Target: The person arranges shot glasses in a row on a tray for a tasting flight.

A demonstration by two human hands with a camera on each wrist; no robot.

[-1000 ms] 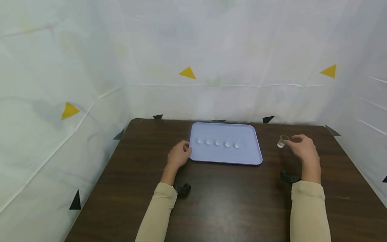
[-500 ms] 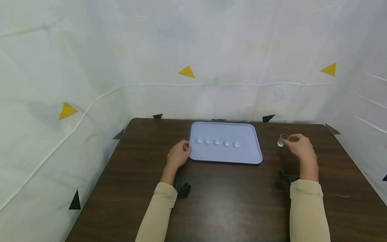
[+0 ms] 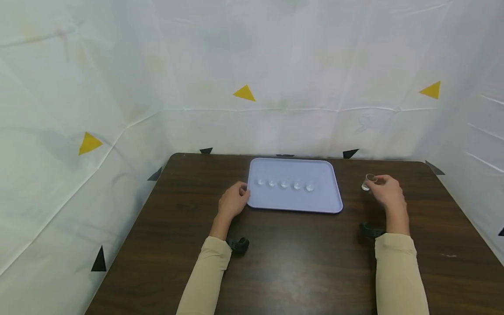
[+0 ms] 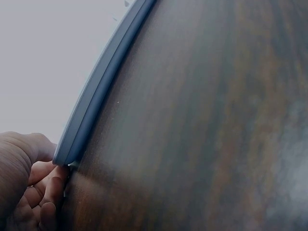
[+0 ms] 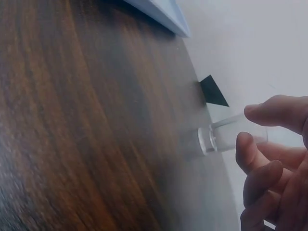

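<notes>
So the whole setup sat inside a white fabric enclosure (image 3: 275, 65) with yellow and black triangle markers stuck on it. The dark wooden desk (image 3: 291, 262) took up most of the space. Toward the back of it lay a pale lavender tray (image 3: 295, 199), flat, with a row of five small clear glasses (image 3: 284, 184) lined up across its middle.

The person wore tan sleeves (image 3: 206, 275) on both arms, and a small black wrist mount (image 3: 238, 245) showed under each forearm.

The left hand (image 3: 233, 202) was at the tray's near-left corner, fingers (image 4: 48, 192) curled in and gripping the tray's rim (image 4: 91, 101), thumb over the top edge.

The right hand (image 3: 385, 191) was out on the far right part of the desk, well apart from the tray. The small clear shot glass (image 3: 368, 181) stood upright on the desk there, right at the fingertips. In the right wrist view the thumb (image 5: 279, 113) was up at the rim and the index finger (image 5: 250, 154) just beside the wall of the shot glass (image 5: 226, 135), fingers loosely curled around it. Honestly couldn't tell whether they were really pinching it or only brushing it.
</notes>
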